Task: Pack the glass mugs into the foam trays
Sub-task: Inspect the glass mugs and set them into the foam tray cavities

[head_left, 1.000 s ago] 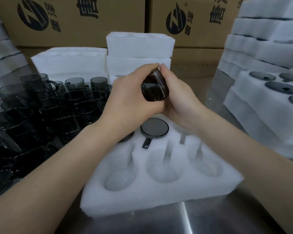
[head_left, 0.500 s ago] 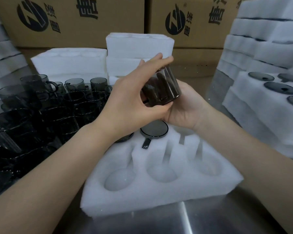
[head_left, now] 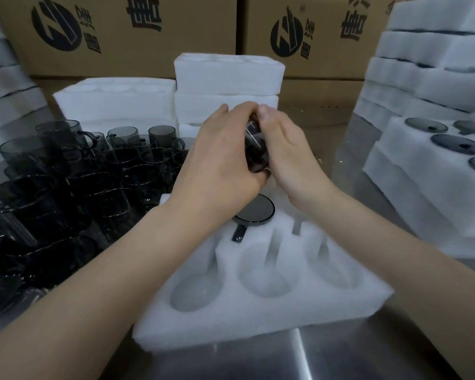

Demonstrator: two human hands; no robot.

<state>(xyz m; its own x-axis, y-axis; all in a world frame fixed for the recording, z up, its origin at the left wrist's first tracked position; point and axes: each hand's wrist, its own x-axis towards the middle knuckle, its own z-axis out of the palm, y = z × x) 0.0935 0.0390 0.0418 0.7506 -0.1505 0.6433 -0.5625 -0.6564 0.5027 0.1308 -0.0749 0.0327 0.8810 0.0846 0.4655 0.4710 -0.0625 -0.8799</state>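
Steel desk [head_left: 340, 357] fills the foreground, and nearest the person on it sits a foam tray [head_left: 231, 327] with three empty wells [head_left: 266, 281] along its front row. Behind them a packed mug [head_left: 254, 211] sits base up, its handle in the slot pointing toward the person. Above and just beyond it, both hands hold the mug [head_left: 255, 152] clear of the foam. The left hand [head_left: 220, 165] wraps it from the left, fingers curled over the top, and the right hand [head_left: 283, 152] cups the other side, so little glass shows between them. Its long axis looks roughly upright, leaning a little; which end is up I cannot tell. The free wells lie below and nearer than the mug, so the next move likely comes down and back toward the body, neither hand closer. Loose mugs [head_left: 66, 174] crowd the desk to the left, foam stacks [head_left: 228, 78] stand beyond, and cartons [head_left: 121, 31] close the back.
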